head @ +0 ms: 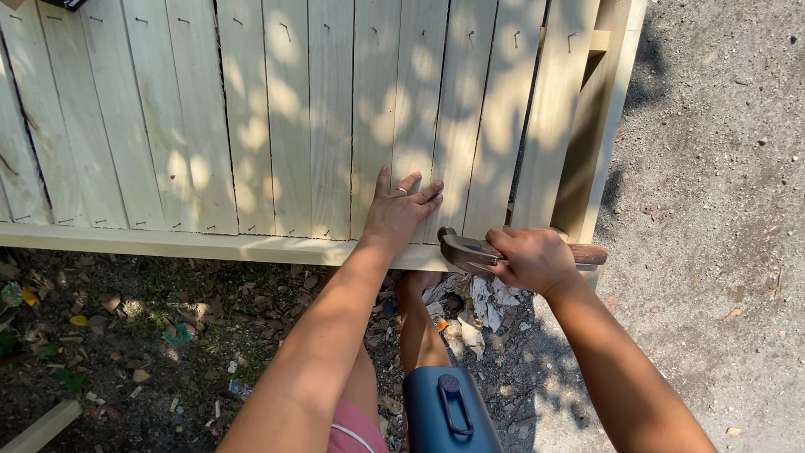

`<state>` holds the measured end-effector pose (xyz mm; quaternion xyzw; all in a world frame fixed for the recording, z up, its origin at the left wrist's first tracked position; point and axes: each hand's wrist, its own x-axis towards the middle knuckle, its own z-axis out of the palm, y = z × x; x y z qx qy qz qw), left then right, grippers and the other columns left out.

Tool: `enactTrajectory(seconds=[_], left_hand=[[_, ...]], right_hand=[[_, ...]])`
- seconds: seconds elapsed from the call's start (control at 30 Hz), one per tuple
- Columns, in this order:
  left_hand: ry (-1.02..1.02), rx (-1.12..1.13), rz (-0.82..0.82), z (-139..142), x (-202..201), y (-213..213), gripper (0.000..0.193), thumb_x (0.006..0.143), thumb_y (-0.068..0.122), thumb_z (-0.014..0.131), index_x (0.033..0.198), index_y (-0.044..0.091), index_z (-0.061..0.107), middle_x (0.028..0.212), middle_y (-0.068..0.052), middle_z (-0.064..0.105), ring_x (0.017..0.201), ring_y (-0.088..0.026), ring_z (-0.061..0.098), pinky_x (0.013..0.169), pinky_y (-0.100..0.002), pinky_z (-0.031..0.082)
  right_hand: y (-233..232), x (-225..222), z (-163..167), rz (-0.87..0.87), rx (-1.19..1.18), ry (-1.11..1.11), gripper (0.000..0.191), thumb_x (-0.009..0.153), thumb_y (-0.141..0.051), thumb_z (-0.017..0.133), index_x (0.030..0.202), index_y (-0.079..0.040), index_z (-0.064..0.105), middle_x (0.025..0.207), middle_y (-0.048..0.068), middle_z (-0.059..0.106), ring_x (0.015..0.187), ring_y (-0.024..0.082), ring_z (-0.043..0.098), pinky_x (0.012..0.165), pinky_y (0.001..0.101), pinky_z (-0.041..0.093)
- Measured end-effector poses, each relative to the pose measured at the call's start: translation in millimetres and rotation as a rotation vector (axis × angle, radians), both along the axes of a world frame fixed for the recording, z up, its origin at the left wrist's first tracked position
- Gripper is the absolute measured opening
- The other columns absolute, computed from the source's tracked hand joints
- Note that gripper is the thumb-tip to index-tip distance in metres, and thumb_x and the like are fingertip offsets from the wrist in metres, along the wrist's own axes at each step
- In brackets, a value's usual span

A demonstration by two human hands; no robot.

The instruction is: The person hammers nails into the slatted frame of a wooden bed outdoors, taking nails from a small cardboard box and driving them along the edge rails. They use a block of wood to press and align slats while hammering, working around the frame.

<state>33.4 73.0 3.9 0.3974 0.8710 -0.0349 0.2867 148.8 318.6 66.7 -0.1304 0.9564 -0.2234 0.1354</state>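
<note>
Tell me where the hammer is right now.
In the head view, the hammer is right of centre, gripped in the right hand at the lower edge of the wooden panel, beside the left hand pressed flat on the boards.

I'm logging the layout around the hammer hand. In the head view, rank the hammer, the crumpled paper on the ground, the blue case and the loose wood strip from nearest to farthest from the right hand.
1. Hammer: gripped in the right hand.
2. Crumpled paper: on the ground just below that hand.
3. Blue case: lower, at the bottom edge by the knees.
4. Loose wood strip: far bottom-left corner on the dirt.
</note>
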Motion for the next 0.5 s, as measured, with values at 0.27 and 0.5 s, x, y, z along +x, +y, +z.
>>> enactTrajectory(seconds=[0.27, 0.5], left_hand=[[-0.05, -0.058, -0.028, 3, -10, 2, 0.052, 0.102, 0.017, 0.041, 0.147, 0.044, 0.048, 0.163, 0.024, 0.027, 0.15, -0.015, 0.032, 0.124, -0.064, 0.0], [-0.086, -0.049, -0.062, -3, -16, -2, 0.052, 0.101, 0.019, 0.043, 0.146, 0.044, 0.049, 0.16, 0.024, 0.032, 0.149, -0.014, 0.034, 0.123, -0.065, -0.001]], right_hand=[[10, -13, 12, 0.157, -0.037, 0.061, 0.04, 0.063, -0.034, 0.074, 0.096, -0.013, 0.066, 0.074, 0.003, 0.066, 0.067, 0.024, 0.069, 0.058, 0.0398, 0.055], [3, -12, 2, 0.028, -0.088, 0.107, 0.032, 0.074, -0.029, 0.075, 0.1, -0.013, 0.066, 0.076, 0.004, 0.065, 0.069, 0.026, 0.068, 0.061, 0.0395, 0.054]])
